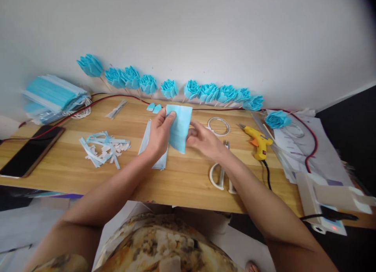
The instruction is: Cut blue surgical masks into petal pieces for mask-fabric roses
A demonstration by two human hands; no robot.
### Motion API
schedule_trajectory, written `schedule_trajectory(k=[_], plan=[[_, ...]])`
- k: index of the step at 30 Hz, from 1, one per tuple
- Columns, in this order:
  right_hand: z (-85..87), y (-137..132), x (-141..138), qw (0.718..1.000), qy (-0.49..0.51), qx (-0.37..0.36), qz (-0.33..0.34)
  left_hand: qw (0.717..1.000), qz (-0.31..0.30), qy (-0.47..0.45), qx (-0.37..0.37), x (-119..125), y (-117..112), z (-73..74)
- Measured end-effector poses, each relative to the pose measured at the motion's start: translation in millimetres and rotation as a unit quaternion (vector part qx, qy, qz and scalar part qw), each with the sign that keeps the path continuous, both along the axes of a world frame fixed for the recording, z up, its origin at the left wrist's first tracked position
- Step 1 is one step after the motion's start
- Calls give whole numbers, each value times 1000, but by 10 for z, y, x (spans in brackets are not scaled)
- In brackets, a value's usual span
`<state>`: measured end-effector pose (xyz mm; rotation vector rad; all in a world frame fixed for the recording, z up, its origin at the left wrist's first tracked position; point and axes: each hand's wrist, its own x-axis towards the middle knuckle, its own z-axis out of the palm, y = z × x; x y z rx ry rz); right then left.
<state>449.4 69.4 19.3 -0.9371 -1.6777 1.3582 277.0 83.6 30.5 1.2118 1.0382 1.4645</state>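
Note:
A light blue piece of face-mask fabric is held upright above the table. My left hand pinches its left side, thumb flat on the front. At its right edge, my right hand has bent fingers against the sheet, their tips partly hidden behind it. Below my left hand lies another pale blue mask piece, partly covered by the hand. Scissors with white handles rest under my right forearm, which hides part of them. Two small blue cut pieces lie just beyond my left hand.
Blue fabric flowers on sticks line the wall. A mask stack, phone and scraps lie left. Right are a tape roll, yellow glue gun, loose flower, papers and power strip.

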Motion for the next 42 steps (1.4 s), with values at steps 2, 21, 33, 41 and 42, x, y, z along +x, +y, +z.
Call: schedule_trajectory(k=[2, 21, 33, 41, 42], plan=[[67, 52, 109, 998, 29, 26, -57, 999, -29, 42, 11, 0, -17, -18], [208, -13, 151, 912, -158, 280, -252, 955, -174, 232, 66, 110, -223, 4], [143, 4, 145, 908, -162, 280, -266, 941, -204, 264, -66, -348, -593, -49], [39, 12, 116, 908, -159, 317, -224, 943, -193, 255, -96, -426, -732, -201], [31, 13, 118, 909, -162, 315, -220, 942, -188, 265, -80, -432, -739, -219]])
